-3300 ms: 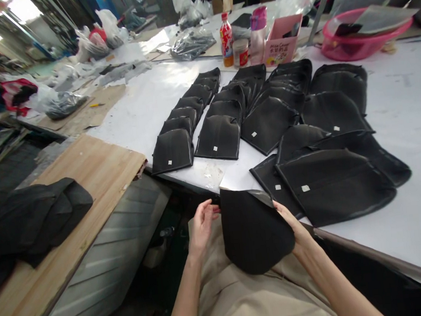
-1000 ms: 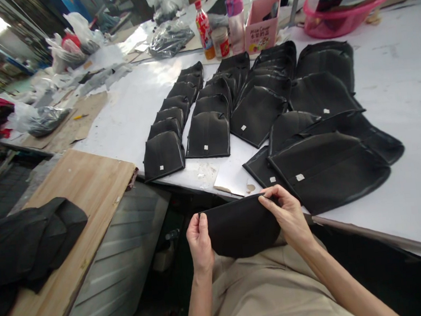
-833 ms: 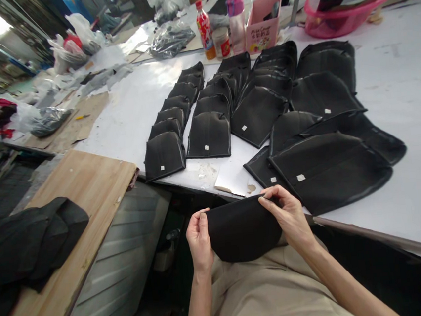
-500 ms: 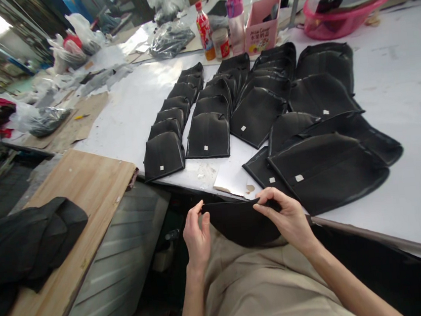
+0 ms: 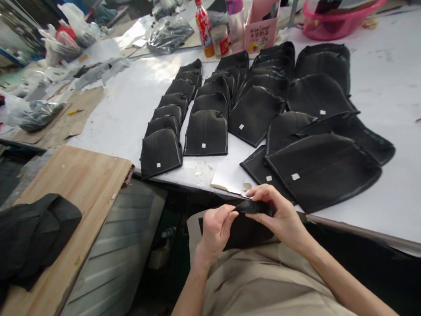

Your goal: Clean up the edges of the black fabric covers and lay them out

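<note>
My left hand (image 5: 215, 229), whose fingers were standing apart a moment ago, is now closing its thumb and fingers on the upper edge of the black piece (image 5: 245, 231), near my right hand (image 5: 285, 220), which is pinching the same edge. So I am controlling, as I judge, a small folded part from both sides, while the rest is hanging above my lap (image 5: 267, 286), just beside the table (image 5: 404, 199), where other black pieces (image 5: 331, 171) are lying in overlapping rows.

left hand (image 5: 217, 227): pinched, thumb up | right hand (image 5: 277, 213): pinching, fingers curled
</note>
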Action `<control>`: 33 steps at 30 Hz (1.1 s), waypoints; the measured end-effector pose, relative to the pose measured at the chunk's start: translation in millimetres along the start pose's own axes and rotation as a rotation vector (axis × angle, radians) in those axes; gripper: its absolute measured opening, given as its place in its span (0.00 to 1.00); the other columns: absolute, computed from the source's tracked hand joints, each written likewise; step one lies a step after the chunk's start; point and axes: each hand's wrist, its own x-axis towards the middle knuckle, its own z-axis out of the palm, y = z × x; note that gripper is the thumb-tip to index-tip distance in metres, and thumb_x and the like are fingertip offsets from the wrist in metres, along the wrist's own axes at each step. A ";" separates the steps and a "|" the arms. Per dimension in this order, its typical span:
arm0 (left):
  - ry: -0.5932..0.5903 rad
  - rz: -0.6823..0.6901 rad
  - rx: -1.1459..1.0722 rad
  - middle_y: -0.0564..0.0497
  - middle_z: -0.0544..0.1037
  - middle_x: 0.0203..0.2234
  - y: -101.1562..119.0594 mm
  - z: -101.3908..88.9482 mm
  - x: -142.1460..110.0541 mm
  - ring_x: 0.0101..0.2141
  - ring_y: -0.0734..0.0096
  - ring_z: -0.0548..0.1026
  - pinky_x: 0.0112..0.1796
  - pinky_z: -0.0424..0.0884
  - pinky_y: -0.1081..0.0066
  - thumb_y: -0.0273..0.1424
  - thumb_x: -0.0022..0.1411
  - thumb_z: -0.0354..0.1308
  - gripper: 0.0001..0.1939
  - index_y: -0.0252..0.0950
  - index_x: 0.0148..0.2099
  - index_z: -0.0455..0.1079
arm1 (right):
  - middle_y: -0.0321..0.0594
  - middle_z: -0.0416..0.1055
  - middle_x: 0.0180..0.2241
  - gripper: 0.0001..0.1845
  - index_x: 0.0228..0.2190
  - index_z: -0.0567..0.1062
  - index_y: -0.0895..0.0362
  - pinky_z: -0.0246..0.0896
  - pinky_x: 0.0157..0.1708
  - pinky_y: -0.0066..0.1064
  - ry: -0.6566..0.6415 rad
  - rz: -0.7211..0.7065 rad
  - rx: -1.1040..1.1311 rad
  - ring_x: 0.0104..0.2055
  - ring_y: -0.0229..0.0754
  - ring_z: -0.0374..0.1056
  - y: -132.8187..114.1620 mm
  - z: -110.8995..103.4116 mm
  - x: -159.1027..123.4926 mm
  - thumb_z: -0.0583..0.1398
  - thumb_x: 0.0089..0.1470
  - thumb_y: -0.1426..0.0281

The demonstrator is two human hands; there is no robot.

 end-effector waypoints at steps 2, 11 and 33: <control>0.036 -0.042 -0.029 0.49 0.78 0.23 2.8 0.1 -3.1 0.23 0.69 0.73 0.29 0.65 0.73 0.36 0.68 0.53 0.14 0.39 0.37 0.79 | 0.37 0.72 0.38 0.12 0.33 0.69 0.52 0.65 0.45 0.33 -0.027 0.034 0.018 0.42 0.43 0.70 1.7 -0.8 -0.6 0.67 0.51 0.72; 0.110 -0.229 -0.151 0.48 0.79 0.27 5.1 -2.7 -8.8 0.27 0.67 0.74 0.32 0.67 0.72 0.38 0.66 0.55 0.13 0.38 0.37 0.79 | 0.40 0.73 0.38 0.06 0.30 0.72 0.53 0.64 0.49 0.37 -0.059 0.042 -0.049 0.44 0.46 0.71 1.4 -0.8 -3.1 0.65 0.55 0.69; -0.032 -0.589 -0.532 0.56 0.63 0.20 33.0 -3.7 5.3 0.23 0.77 0.58 0.25 0.55 0.75 0.39 0.62 0.59 0.17 0.34 0.26 0.67 | 0.40 0.73 0.38 0.05 0.32 0.72 0.53 0.65 0.42 0.34 -0.152 -0.082 -0.160 0.41 0.44 0.71 -8.9 3.0 -7.4 0.62 0.58 0.73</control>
